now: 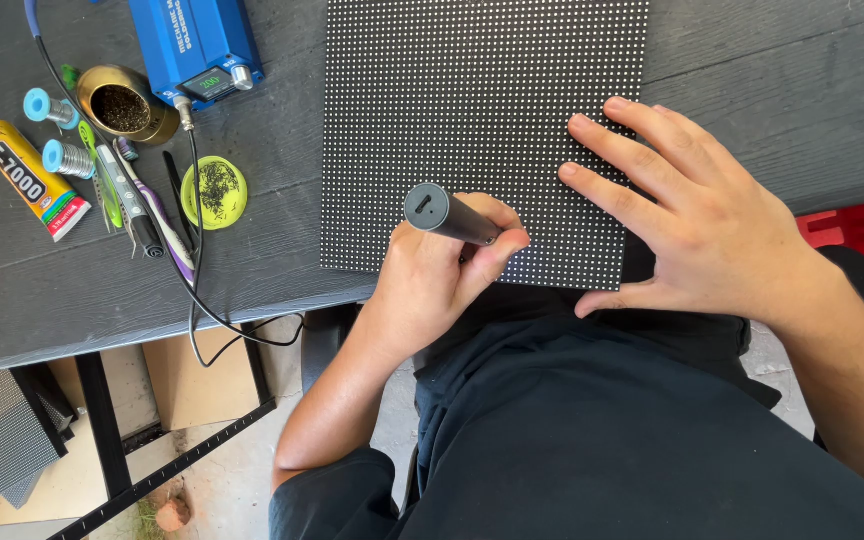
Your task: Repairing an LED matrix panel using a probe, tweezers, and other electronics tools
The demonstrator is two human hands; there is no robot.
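Left hand (442,265): grip closed round a dark cylindrical tool (450,214), butt end with a small slot facing the camera, working end hidden behind the fingers, down on the near edge of the dotted black panel (482,100). Right hand (697,215): grip open, holding nothing, fingers spread flat on the panel at 3 o'clock from the tool. Panel lies flat on the dark bench (282,150), near edge at the bench edge. At 10 o'clock from the tool, a brass pot (124,105) holds dark coarse wool-like filling. At 9 o'clock, a shallow yellow-green dish (214,192) holds a dark tangled wad. Blue box unit (195,45) at 11 o'clock, cable trailing off the bench. Yellow glue tube (32,178) and two solder spools (57,135) far out at 9 o'clock.
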